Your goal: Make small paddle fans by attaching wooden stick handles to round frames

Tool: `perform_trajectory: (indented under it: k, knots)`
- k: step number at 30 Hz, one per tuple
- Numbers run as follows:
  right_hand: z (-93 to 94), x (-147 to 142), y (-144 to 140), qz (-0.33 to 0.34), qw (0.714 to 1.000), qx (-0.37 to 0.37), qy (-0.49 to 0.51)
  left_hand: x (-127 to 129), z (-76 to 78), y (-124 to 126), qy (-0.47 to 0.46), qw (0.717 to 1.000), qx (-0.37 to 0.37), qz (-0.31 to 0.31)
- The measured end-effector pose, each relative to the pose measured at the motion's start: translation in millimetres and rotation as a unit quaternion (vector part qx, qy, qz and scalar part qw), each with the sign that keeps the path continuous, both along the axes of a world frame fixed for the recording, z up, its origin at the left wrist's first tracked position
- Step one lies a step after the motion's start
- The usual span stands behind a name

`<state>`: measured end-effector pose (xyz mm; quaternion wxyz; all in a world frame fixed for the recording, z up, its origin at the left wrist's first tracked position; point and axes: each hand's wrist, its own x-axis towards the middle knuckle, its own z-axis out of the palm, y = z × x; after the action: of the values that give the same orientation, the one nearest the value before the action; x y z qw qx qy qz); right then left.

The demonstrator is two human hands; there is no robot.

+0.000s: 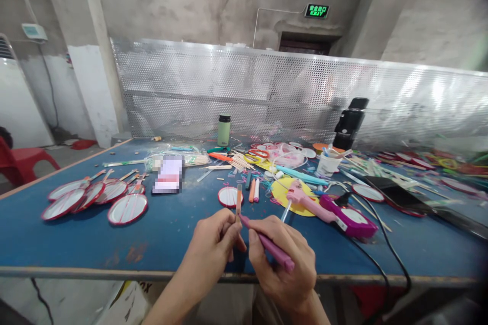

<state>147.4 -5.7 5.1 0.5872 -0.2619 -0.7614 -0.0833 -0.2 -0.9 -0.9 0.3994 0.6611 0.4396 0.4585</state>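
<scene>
My left hand (pixel 215 238) pinches a flat wooden stick (pixel 239 199), held upright with orange colouring on its upper part. A purple-pink marker pen (pixel 275 252) is gripped in my right hand (pixel 292 269) like a pencil, its tip at the stick near my left fingertips. Whether the tip touches the wood, I cannot tell. Just beyond the stick lies a small round white disc with a red rim (pixel 227 196). Orange and pink markers (pixel 254 190) lie to its right.
Several red-rimmed round discs with sticks (pixel 127 208) lie at the left, near a phone (pixel 169 175). A pink glue gun (pixel 308 200) rests on a yellow disc, its black cable (pixel 394 254) running off the front edge. Behind stand a green bottle (pixel 224 130) and a white cup (pixel 328 164).
</scene>
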Motion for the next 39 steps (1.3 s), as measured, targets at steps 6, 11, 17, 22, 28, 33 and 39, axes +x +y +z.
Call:
perform_trajectory:
  k: [6, 11, 17, 22, 28, 33, 39]
  knots:
    - [0.6, -0.5, 0.1, 0.000, 1.000, -0.010, -0.014, -0.4, -0.6, 0.5, 0.008, 1.000, 0.007, 0.003]
    - [0.1, -0.3, -0.3, -0.003, 1.000, 0.000, 0.005, -0.6, -3.0, 1.4, 0.010, 1.000, 0.007, 0.003]
    - [-0.4, -0.6, -0.1, -0.003, 1.000, -0.006, -0.006, -1.2, -2.1, 0.5, 0.011, 1.000, 0.010, 0.003]
    - [-0.6, 0.0, -0.1, -0.004, 1.000, -0.008, -0.012, -0.4, -2.1, 0.4, 0.002, 1.000, 0.010, 0.001]
    - [-1.8, 0.9, -1.2, -0.004, 1.000, -0.006, 0.009, -1.0, -2.2, 2.1, -0.018, 1.000, -0.008, -0.012]
    - [-0.3, 0.6, -0.7, 0.000, 1.000, -0.011, -0.006, -1.2, -0.1, 1.5, -0.008, 1.000, -0.005, -0.010]
    - [-1.2, 1.3, -1.4, 0.002, 1.000, -0.010, -0.016, -1.2, -0.1, 1.1, -0.003, 1.000, 0.003, -0.014]
